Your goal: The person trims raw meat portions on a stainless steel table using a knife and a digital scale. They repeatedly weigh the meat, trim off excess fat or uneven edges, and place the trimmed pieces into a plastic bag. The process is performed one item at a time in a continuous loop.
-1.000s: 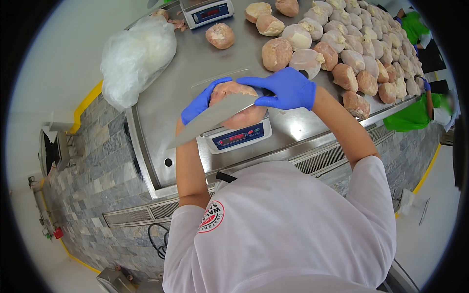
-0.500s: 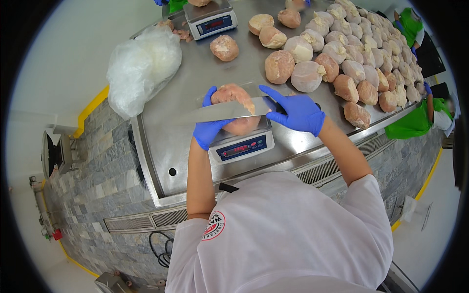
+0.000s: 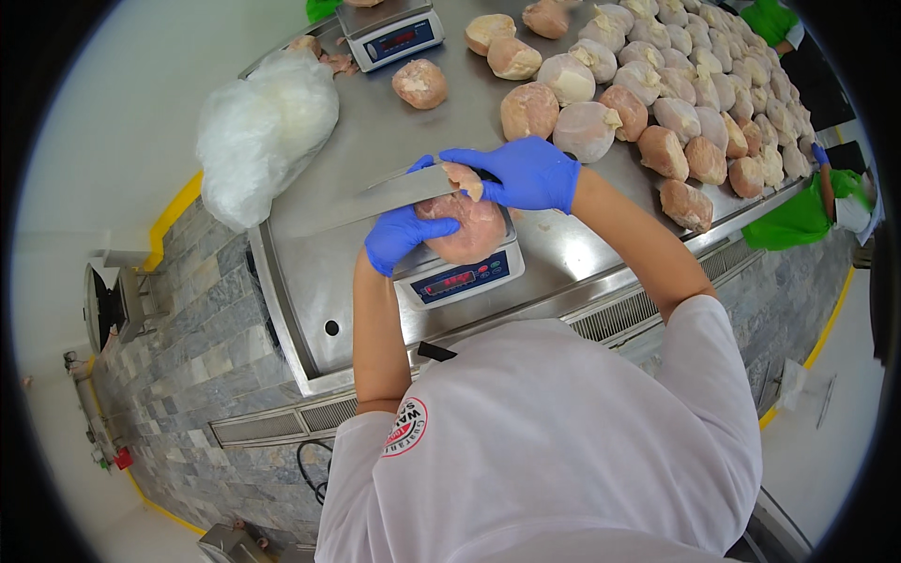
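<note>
In front of the white shirt, a small scale point(image 3: 465, 280) sits near the counter's point(image 3: 319, 293) edge. Above its platform is a lump of meat point(image 3: 472, 235), gripped by the left hand point(image 3: 402, 236). The right hand point(image 3: 532, 176) clasps a knife point(image 3: 380, 199), its blade across the meat's far side, tip pointing left. Beyond lie a plastic bag point(image 3: 265, 141), a single lump point(image 3: 419, 84), many more lumps point(image 3: 678, 116) rightward and a second scale point(image 3: 394, 42).

Your left hand point(image 3: 402, 238) cups a meat ball point(image 3: 469, 233) over a scale point(image 3: 462, 281), your right hand point(image 3: 533, 174) grips a knife point(image 3: 399, 196), pale lumps point(image 3: 704, 91) crowd the steel table point(image 3: 375, 127)
</note>
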The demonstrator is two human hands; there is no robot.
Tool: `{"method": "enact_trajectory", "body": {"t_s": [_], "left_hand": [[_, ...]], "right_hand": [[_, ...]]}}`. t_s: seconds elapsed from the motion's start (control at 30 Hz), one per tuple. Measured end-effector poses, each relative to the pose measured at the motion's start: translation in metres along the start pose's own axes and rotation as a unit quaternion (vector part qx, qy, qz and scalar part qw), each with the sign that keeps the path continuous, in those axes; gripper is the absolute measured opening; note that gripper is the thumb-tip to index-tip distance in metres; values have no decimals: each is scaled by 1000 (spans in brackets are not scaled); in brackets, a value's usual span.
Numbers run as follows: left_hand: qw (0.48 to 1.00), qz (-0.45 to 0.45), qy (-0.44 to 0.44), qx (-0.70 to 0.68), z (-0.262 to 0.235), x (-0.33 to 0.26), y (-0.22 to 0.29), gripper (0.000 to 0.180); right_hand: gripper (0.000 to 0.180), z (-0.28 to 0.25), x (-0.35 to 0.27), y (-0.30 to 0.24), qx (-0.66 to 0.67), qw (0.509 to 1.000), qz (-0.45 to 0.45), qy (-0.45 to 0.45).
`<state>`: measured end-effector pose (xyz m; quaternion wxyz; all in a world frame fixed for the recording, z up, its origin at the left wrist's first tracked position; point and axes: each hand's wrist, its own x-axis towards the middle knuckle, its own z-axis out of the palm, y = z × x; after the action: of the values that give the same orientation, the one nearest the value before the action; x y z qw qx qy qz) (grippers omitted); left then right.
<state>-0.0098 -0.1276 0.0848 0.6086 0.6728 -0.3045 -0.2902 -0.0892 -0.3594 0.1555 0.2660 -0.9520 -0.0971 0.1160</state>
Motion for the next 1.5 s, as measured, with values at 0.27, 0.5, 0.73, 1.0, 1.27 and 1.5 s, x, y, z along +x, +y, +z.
{"method": "enact_trajectory", "body": {"t_s": [0.27, 0.5, 0.73, 1.0, 1.27, 1.5], "left_hand": [[984, -39, 170, 36, 32, -17, 5, 100], [988, -7, 151, 32, 34, -18, -6, 102], [993, -18, 97, -72, 30, -21, -12, 100], [995, -33, 95, -29, 22, -16, -16, 88], [991, -36, 117, -53, 5, -7, -2, 87], [986, -50, 50, -151, 3, -10, 0, 84]], "right_hand": [[63, 27, -48, 64, 112, 978, 82, 157], [68, -15, -88, 6, -39, 994, 92, 46], [64, -19, -55, 0, -107, 994, 23, 21], [63, -1, -11, -17, -101, 993, 31, 47], [64, 15, -25, -37, -70, 991, 91, 68], [62, -15, -30, -16, -32, 997, 73, -15]]}}
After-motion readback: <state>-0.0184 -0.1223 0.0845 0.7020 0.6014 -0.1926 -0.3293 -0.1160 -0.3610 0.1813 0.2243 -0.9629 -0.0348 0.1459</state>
